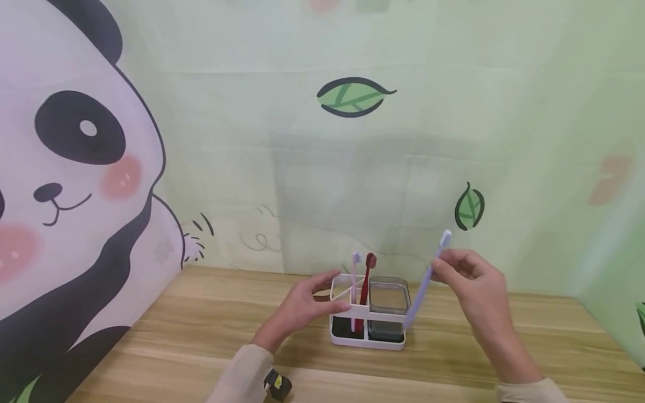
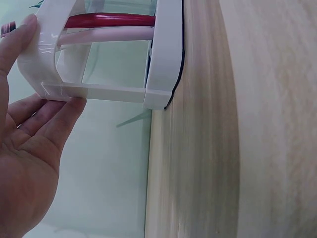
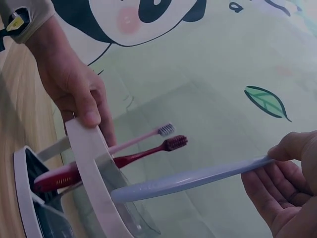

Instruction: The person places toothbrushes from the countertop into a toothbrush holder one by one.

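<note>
A white toothbrush holder (image 1: pixel 385 317) stands on the wooden table. My left hand (image 1: pixel 302 302) grips its left side, thumb on the front of the upper rail and fingers at the side and back. A pink toothbrush (image 1: pixel 354 288) and a red toothbrush (image 1: pixel 364 290) stand heads up in its left part. The right part holds a clear grey cup (image 1: pixel 389 302). Beside the holder's right end, my right hand (image 1: pixel 476 291) pinches a lavender toothbrush (image 3: pixel 198 177) near its head. That brush slants, head up, its handle end close to the holder; whether they touch I cannot tell.
Behind the wooden table (image 1: pixel 201 336) hangs a pale green cloth backdrop (image 1: pixel 242 112) with printed leaves and a large panda at left. A small black device (image 1: pixel 279 386) is strapped at the left wrist.
</note>
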